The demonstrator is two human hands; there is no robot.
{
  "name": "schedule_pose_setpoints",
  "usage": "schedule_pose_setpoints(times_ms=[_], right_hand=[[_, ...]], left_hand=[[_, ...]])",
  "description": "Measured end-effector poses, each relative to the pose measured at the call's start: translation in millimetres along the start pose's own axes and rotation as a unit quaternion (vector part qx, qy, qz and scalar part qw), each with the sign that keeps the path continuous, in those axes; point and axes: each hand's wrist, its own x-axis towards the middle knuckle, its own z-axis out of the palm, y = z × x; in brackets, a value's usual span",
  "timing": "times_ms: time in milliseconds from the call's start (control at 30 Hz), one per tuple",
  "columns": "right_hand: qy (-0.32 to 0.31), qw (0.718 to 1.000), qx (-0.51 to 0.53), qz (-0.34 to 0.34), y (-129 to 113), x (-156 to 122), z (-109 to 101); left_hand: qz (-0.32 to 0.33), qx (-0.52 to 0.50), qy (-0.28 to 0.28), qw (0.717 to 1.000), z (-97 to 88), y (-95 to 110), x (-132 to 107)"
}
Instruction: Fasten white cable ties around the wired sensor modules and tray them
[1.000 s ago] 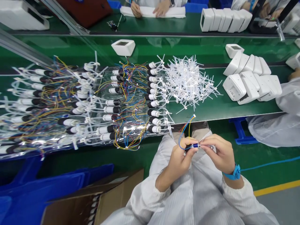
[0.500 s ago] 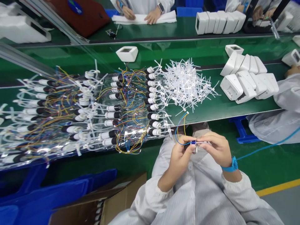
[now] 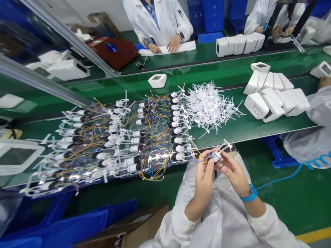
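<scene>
In front of my lap, a small white pump with thin yellow and blue wires sits between my fingertips. My left hand pinches its wired side, with the wires trailing to the left. My right hand, with a blue strap on the wrist, closes on its other side. White tubing with a T-shaped joint sticks up from it toward the bench. Fingers partly hide the pump's body. Just left of my hands, rows of similar black-and-white pumps with tubes and wires lie on clear plastic.
Beyond my hands is a heap of white tube pieces on the green bench. White housings are stacked to the right, near a co-worker's sleeve. Across the bench a person's hands rest on a white cloth. A cardboard box stands below.
The view has tilted up and shifted left. Between my fingers the pump has turned, so its white body and tubing now show. Its wires have swung down to the left.
</scene>
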Motion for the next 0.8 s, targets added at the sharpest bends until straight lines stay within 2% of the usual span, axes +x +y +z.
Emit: schedule_pose_setpoints(times_ms=[100, 233, 367, 500, 567, 733, 800], right_hand=[[0.014, 1.0, 0.01, 0.013, 0.7, -0.9, 9.5], [0.002, 0.999, 0.038, 0.018, -7.1, -0.1, 18.8], [0.015, 0.998, 0.034, 0.047, -20.7, -2.6, 29.4], [0.039, 0.99, 0.055, 0.123, -36.2, -1.1, 40.6], [0.041, 0.982, 0.094, 0.16, -42.0, 2.8, 45.8], [0.064, 0.97, 0.128, 0.199, -47.7, 12.6, 51.8], [0.078, 0.969, 0.121, 0.202, -49.9, 15.2, 50.2]], left_hand=[[0.072, 0.106, -0.025, 0.991, 0.1, -1.9, -6.1], [0.183, 0.194, -0.047, 0.963, -6.1, -4.6, -4.9], [0.321, 0.283, -0.074, 0.901, -16.9, -9.2, 4.3], [0.42, 0.349, -0.076, 0.834, -23.9, -8.9, 9.3], [0.431, 0.379, -0.084, 0.815, -24.6, -6.1, 8.3], [0.361, 0.47, -0.134, 0.794, -27.9, 9.2, -1.4], [0.344, 0.48, -0.18, 0.787, -35.6, 24.0, -5.4]])
